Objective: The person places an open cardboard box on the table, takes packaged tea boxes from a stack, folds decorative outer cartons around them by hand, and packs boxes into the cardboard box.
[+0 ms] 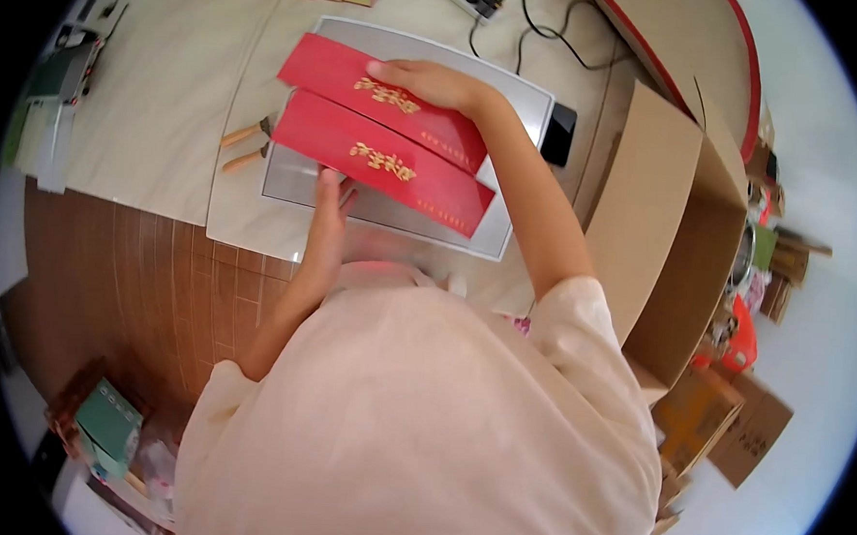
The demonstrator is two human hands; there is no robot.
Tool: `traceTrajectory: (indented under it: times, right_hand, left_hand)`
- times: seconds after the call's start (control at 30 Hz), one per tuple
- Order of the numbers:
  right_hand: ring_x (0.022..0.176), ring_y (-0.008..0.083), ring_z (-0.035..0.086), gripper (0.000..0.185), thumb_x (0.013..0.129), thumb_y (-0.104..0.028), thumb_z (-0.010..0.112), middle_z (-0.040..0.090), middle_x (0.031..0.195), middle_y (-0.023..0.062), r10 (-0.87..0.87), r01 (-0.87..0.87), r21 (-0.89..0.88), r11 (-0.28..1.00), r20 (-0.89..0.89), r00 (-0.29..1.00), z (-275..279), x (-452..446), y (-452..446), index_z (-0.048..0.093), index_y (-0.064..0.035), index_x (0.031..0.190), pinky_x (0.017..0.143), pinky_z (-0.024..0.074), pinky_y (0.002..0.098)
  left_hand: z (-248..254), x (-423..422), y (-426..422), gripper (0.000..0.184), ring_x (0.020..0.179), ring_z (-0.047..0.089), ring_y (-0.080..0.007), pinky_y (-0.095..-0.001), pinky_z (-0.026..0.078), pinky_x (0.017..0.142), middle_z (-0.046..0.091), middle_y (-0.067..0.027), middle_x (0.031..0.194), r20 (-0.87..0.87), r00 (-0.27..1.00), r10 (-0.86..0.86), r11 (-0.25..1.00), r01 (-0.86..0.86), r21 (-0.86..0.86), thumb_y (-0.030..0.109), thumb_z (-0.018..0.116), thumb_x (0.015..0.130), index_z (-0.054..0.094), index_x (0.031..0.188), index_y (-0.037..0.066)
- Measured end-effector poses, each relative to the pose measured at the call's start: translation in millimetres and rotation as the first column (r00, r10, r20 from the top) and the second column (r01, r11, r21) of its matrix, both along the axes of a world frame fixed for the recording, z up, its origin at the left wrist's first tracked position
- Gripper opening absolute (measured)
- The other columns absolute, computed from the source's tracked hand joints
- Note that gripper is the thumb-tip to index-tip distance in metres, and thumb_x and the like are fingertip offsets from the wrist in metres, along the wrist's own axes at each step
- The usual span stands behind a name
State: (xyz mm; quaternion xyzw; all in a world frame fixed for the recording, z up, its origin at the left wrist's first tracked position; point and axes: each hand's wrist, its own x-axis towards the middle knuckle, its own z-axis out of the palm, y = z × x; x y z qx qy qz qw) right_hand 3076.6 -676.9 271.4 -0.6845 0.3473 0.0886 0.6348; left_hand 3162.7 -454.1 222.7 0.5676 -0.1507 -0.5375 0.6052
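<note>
Far box (381,108) and near box (381,163), both red with gold writing, lie just beside each other over the grey tray (288,177) on your desk (166,89). Your right grip (427,82) is laid over the far edge of the far box, one digit along its top; the other fingers are hidden, so I cannot tell how far it is closed or whether it has hold. Your left grip (328,219) is at the near side of the near box, thumb and fingers parted, tips up at the edge; whether it bears any weight I cannot tell. Both boxes are thus between your two grips. Two wooden handles (243,159) lie left of the tray, a phone (560,135) just right of it, and an open carton (641,216) farther right.
</note>
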Motion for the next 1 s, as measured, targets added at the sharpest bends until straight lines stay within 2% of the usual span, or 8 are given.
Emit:
traceTrajectory:
  times: [0.1, 0.27, 0.37, 0.43, 0.6, 0.67, 0.77, 1.0]
  right_hand:
    - [0.111, 0.0196, 0.053, 0.078, 0.082, -0.061, 0.053, 0.055, 0.124, 0.0129, -0.091, 0.088, 0.025, 0.996, 0.205, 0.974, -13.4, -16.6, 10.4, 0.041, -0.0069, 0.137, 0.095, 0.0398, 0.0326]
    - [0.128, 0.0244, 0.040, 0.073, 0.090, -0.048, 0.050, 0.042, 0.138, 0.0155, -0.319, 0.409, -0.184, 0.894, 0.380, 0.868, -19.6, -72.4, 36.9, 0.026, -0.0041, 0.143, 0.105, 0.0290, 0.0335]
    - [0.137, 0.0251, 0.023, 0.069, 0.094, -0.042, 0.045, 0.028, 0.147, 0.0155, -0.418, 0.560, -0.152, 0.815, 0.516, 0.748, 13.0, -101.0, 65.7, 0.021, -0.0014, 0.144, 0.110, 0.0180, 0.0342]
    - [0.137, 0.0250, 0.023, 0.084, 0.088, -0.056, 0.047, 0.027, 0.147, 0.0130, -0.550, 0.679, -0.020, 0.734, 0.568, 0.612, 21.0, -110.0, 76.7, 0.018, -0.0018, 0.145, 0.111, 0.0182, 0.0361]
    - [0.136, 0.0225, 0.028, 0.086, 0.081, -0.062, 0.054, 0.029, 0.147, 0.0074, -0.556, 0.748, 0.130, 0.650, 0.753, 0.352, 23.6, -127.7, 109.5, 0.026, -0.0067, 0.142, 0.110, 0.0219, 0.0407]
    - [0.138, 0.0263, 0.019, 0.093, 0.083, -0.069, 0.043, 0.025, 0.147, 0.0135, -0.567, 0.757, 0.055, 0.651, 0.698, 0.437, 22.5, -128.4, 117.6, 0.020, -0.0020, 0.143, 0.112, 0.0142, 0.0461]
    - [0.131, 0.0206, 0.033, 0.078, 0.087, -0.062, 0.045, 0.037, 0.140, 0.0059, -0.662, 0.849, 0.087, 0.522, 0.668, 0.338, 5.5, -122.7, 125.9, 0.028, -0.0073, 0.141, 0.109, 0.0224, 0.0440]
    - [0.124, 0.0218, 0.041, 0.061, 0.096, -0.053, 0.032, 0.046, 0.130, 0.0101, -0.658, 0.856, 0.022, 0.517, 0.649, 0.381, 6.6, -117.2, 122.5, 0.037, -0.0042, 0.133, 0.107, 0.0278, 0.0431]
  left_hand:
    - [-6.3, 12.2, -11.7, 0.072, 0.136, 0.024, -0.0242, -0.0394, 0.024, 0.109, 0.017, -0.0111, 0.150, 0.313, 0.917, -0.248, 0.967, 0.256, 0.017, 0.048, 0.033, 0.097, 0.002, 0.147, 0.007]
    - [26.7, 2.7, -35.1, 0.081, 0.136, 0.023, -0.0303, -0.0379, 0.021, 0.110, 0.022, -0.0217, 0.147, 0.353, 0.910, -0.217, 0.935, 0.298, -0.194, 0.031, 0.054, 0.091, 0.005, 0.143, -0.007]
    - [42.1, -6.4, -41.1, 0.087, 0.136, 0.023, -0.0332, -0.0384, 0.021, 0.110, 0.021, -0.0248, 0.146, 0.617, 0.754, -0.226, 0.882, 0.427, -0.199, 0.033, 0.057, 0.088, 0.003, 0.142, -0.008]
    - [53.4, -9.8, -45.1, 0.090, 0.136, 0.024, -0.0310, -0.0383, 0.020, 0.110, 0.020, -0.0216, 0.147, 0.749, 0.643, -0.160, 0.838, 0.490, -0.242, 0.049, 0.051, 0.089, 0.002, 0.145, -0.003]
    - [66.8, -5.5, -52.6, 0.092, 0.137, 0.020, -0.0356, -0.0382, 0.020, 0.110, 0.018, -0.0255, 0.147, 0.756, 0.627, -0.189, 0.766, 0.576, -0.287, 0.038, 0.058, 0.086, 0.002, 0.143, -0.007]
    - [60.2, -0.5, -50.7, 0.091, 0.137, 0.020, -0.0355, -0.0380, 0.020, 0.110, 0.019, -0.0249, 0.147, 0.768, 0.603, -0.217, 0.760, 0.598, -0.255, 0.039, 0.058, 0.086, 0.002, 0.144, -0.006]
    - [57.2, 3.5, -45.8, 0.088, 0.138, 0.021, -0.0341, -0.0375, 0.021, 0.110, 0.019, -0.0229, 0.148, 0.780, 0.589, -0.212, 0.746, 0.613, -0.260, 0.039, 0.056, 0.088, 0.004, 0.144, -0.004]
    - [52.4, 13.5, -50.7, 0.078, 0.134, 0.029, -0.0321, -0.0375, 0.024, 0.109, 0.024, -0.0203, 0.146, 0.758, 0.632, -0.161, 0.763, 0.567, -0.310, 0.044, 0.048, 0.092, 0.013, 0.144, -0.002]
